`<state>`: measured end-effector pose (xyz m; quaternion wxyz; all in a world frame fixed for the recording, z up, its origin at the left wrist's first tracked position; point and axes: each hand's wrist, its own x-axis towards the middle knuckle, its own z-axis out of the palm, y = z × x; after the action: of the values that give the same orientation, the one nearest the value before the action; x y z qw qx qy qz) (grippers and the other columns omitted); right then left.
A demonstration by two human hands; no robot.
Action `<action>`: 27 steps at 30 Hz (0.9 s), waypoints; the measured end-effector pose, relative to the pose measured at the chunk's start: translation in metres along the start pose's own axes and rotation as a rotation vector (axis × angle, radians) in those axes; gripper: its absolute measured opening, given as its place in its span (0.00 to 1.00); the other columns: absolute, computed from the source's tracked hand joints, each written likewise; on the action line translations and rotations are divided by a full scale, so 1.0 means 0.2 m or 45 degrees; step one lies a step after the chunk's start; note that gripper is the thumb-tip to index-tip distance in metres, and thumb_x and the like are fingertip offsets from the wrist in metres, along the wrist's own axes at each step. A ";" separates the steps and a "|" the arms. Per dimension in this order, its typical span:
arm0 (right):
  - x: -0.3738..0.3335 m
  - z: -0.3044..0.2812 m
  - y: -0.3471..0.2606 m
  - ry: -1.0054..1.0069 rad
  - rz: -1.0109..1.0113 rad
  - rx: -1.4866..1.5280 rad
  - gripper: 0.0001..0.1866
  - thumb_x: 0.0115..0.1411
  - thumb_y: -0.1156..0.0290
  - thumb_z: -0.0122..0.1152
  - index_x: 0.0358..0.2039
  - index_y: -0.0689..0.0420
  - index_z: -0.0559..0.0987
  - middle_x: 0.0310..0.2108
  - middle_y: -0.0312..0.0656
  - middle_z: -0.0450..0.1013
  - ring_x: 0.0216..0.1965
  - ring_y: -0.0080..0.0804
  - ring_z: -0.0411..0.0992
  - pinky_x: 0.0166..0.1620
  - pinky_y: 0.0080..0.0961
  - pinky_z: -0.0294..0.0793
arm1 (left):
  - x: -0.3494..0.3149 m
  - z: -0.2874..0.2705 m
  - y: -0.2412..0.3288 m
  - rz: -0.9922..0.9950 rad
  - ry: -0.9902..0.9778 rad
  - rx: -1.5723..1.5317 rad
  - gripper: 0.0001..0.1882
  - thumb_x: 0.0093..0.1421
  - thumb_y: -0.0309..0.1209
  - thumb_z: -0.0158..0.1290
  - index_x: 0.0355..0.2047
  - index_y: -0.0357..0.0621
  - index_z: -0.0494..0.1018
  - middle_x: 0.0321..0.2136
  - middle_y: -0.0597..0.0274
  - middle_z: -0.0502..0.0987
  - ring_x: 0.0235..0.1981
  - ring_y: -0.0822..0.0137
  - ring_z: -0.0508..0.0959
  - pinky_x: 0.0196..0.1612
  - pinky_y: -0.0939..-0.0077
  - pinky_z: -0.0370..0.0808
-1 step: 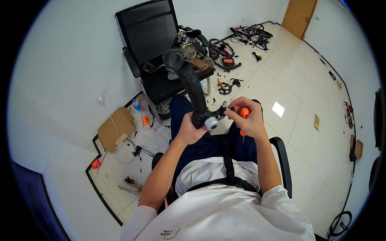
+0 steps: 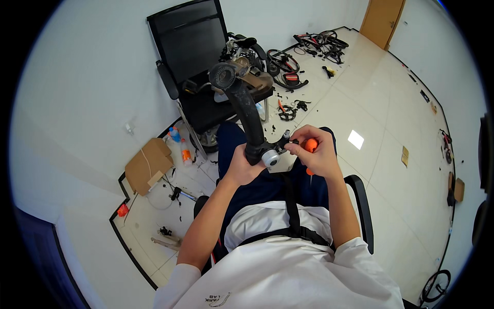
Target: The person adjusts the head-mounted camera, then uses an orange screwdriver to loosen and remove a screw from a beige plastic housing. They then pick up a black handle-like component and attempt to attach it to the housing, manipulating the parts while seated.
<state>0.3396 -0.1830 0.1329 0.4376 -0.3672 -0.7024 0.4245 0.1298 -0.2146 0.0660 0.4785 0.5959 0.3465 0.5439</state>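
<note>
Fingers of the left hand point(image 2: 244, 169) close around the lower end of a curved black tube point(image 2: 249, 117), above the lap point(image 2: 313, 193). A silver round part point(image 2: 270, 158) and black bracket point(image 2: 281, 144) sit there. Bent right-hand point(image 2: 322, 157) fingers hold an orange-handled tool point(image 2: 311, 145), tips nearly together at the bracket. Toward the floor's point(image 2: 378, 177) right edge lies a tan piece point(image 2: 405, 157).

The right hand point(image 2: 323, 155) has open room rightward, while a curved black tube point(image 2: 247, 116) blocks the left hand point(image 2: 241, 170) ahead
</note>
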 end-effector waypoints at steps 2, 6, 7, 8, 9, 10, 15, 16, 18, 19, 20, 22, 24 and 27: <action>-0.01 0.00 -0.01 -0.060 0.007 0.010 0.10 0.50 0.74 0.73 0.31 0.61 0.80 0.21 0.30 0.69 0.21 0.13 0.62 0.25 0.14 0.61 | 0.00 0.01 0.00 -0.015 -0.001 -0.006 0.07 0.53 0.20 0.55 0.34 0.37 0.72 0.17 0.68 0.70 0.14 0.79 0.66 0.17 0.82 0.62; -0.03 -0.02 -0.01 -0.066 0.000 -0.073 0.13 0.50 0.73 0.73 0.38 0.58 0.84 0.25 0.32 0.74 0.21 0.15 0.63 0.25 0.15 0.62 | -0.01 0.00 -0.03 -0.103 -0.015 -0.058 0.08 0.55 0.22 0.57 0.35 0.38 0.73 0.18 0.67 0.72 0.16 0.78 0.69 0.19 0.82 0.64; -0.03 -0.02 0.00 -0.062 -0.108 -0.098 0.14 0.50 0.73 0.73 0.39 0.57 0.84 0.25 0.33 0.75 0.21 0.15 0.64 0.25 0.15 0.62 | -0.01 -0.02 -0.03 -0.184 -0.028 -0.077 0.09 0.55 0.24 0.59 0.37 0.38 0.74 0.21 0.67 0.74 0.18 0.78 0.71 0.22 0.81 0.67; -0.03 -0.01 0.02 -0.058 -0.214 -0.122 0.15 0.50 0.73 0.73 0.40 0.56 0.84 0.25 0.34 0.75 0.21 0.16 0.64 0.25 0.15 0.63 | -0.01 -0.04 -0.04 -0.268 -0.039 -0.097 0.11 0.55 0.25 0.61 0.38 0.38 0.75 0.23 0.66 0.76 0.21 0.78 0.74 0.24 0.81 0.70; -0.04 0.00 0.03 -0.054 -0.320 -0.146 0.15 0.50 0.72 0.73 0.41 0.55 0.84 0.25 0.35 0.76 0.21 0.16 0.65 0.26 0.15 0.63 | -0.01 -0.03 -0.04 -0.258 -0.032 -0.118 0.10 0.55 0.26 0.61 0.38 0.39 0.75 0.22 0.67 0.75 0.19 0.78 0.72 0.22 0.82 0.68; -0.05 0.01 0.02 -0.038 -0.286 -0.207 0.15 0.50 0.72 0.74 0.40 0.56 0.84 0.24 0.36 0.76 0.21 0.17 0.66 0.26 0.15 0.64 | -0.01 -0.02 -0.04 -0.247 -0.024 -0.139 0.10 0.55 0.26 0.61 0.37 0.39 0.75 0.20 0.68 0.74 0.17 0.79 0.71 0.20 0.82 0.66; -0.08 0.03 -0.01 0.040 -0.062 -0.154 0.12 0.50 0.73 0.74 0.35 0.60 0.84 0.21 0.36 0.76 0.21 0.17 0.67 0.27 0.16 0.66 | -0.02 -0.02 -0.05 -0.271 -0.052 -0.145 0.11 0.55 0.26 0.61 0.38 0.39 0.76 0.20 0.68 0.74 0.17 0.79 0.71 0.20 0.82 0.66; -0.09 0.03 0.01 -0.003 -0.055 -0.121 0.11 0.50 0.73 0.74 0.34 0.61 0.83 0.22 0.37 0.76 0.20 0.16 0.68 0.26 0.16 0.67 | -0.02 -0.03 -0.05 -0.277 -0.061 -0.106 0.12 0.54 0.26 0.61 0.38 0.38 0.76 0.21 0.67 0.75 0.18 0.78 0.72 0.22 0.81 0.68; -0.10 0.00 0.06 -0.086 -0.039 -0.058 0.10 0.50 0.75 0.73 0.33 0.63 0.83 0.23 0.37 0.77 0.20 0.16 0.68 0.26 0.15 0.68 | -0.01 -0.03 -0.03 -0.212 -0.067 0.032 0.13 0.53 0.25 0.61 0.39 0.38 0.76 0.23 0.64 0.78 0.21 0.75 0.75 0.27 0.79 0.71; -0.10 0.00 0.06 -0.093 -0.070 0.033 0.10 0.51 0.76 0.72 0.33 0.64 0.83 0.23 0.38 0.77 0.19 0.16 0.68 0.25 0.15 0.67 | 0.00 -0.03 0.00 -0.141 -0.061 0.132 0.13 0.52 0.25 0.61 0.39 0.37 0.76 0.24 0.62 0.79 0.23 0.74 0.76 0.30 0.78 0.73; -0.10 -0.01 0.07 -0.099 -0.101 0.124 0.09 0.51 0.76 0.72 0.34 0.64 0.83 0.23 0.38 0.77 0.19 0.16 0.68 0.24 0.14 0.67 | 0.00 -0.01 0.03 -0.070 -0.055 0.232 0.14 0.51 0.24 0.61 0.39 0.37 0.76 0.26 0.61 0.80 0.25 0.73 0.78 0.33 0.77 0.74; -0.11 -0.03 0.06 -0.077 -0.057 0.313 0.09 0.52 0.78 0.70 0.34 0.65 0.83 0.23 0.39 0.77 0.17 0.17 0.68 0.22 0.14 0.67 | 0.01 0.01 0.08 0.046 -0.034 0.329 0.14 0.50 0.23 0.61 0.39 0.36 0.76 0.28 0.58 0.81 0.29 0.71 0.79 0.38 0.75 0.75; -0.10 -0.05 0.05 -0.015 0.080 0.500 0.08 0.52 0.79 0.69 0.34 0.65 0.83 0.22 0.41 0.77 0.16 0.18 0.68 0.19 0.14 0.66 | 0.03 0.06 0.15 0.093 -0.011 0.379 0.14 0.50 0.23 0.61 0.39 0.36 0.76 0.29 0.57 0.81 0.31 0.71 0.79 0.39 0.75 0.75; -0.11 -0.08 0.11 -0.015 0.108 0.947 0.12 0.54 0.79 0.67 0.40 0.67 0.81 0.25 0.46 0.78 0.14 0.20 0.67 0.17 0.16 0.65 | 0.04 0.16 0.28 -0.047 0.020 0.348 0.13 0.52 0.25 0.61 0.38 0.36 0.76 0.27 0.59 0.80 0.29 0.73 0.78 0.36 0.76 0.74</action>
<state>0.3659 -0.1894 0.1098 0.5193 -0.2094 -0.4869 0.6704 0.1562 -0.2306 0.1231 0.4002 0.6448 0.4320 0.4873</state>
